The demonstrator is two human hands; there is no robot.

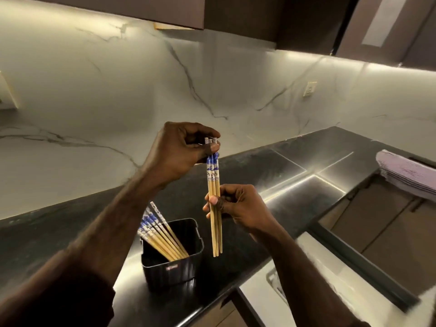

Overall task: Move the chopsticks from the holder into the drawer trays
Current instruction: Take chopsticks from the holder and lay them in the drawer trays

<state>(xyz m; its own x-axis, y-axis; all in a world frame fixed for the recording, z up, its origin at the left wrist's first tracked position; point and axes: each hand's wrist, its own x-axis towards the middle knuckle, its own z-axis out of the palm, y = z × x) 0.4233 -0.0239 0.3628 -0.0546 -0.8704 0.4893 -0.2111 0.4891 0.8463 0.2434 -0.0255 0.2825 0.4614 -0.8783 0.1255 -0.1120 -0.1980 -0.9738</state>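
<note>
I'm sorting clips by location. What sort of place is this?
Most likely a home kitchen: a dark counter under a marble-look backsplash, cabinets overhead, and a holder of chopsticks. Both hands, left and right, hold a bundle of chopsticks over it.
</note>
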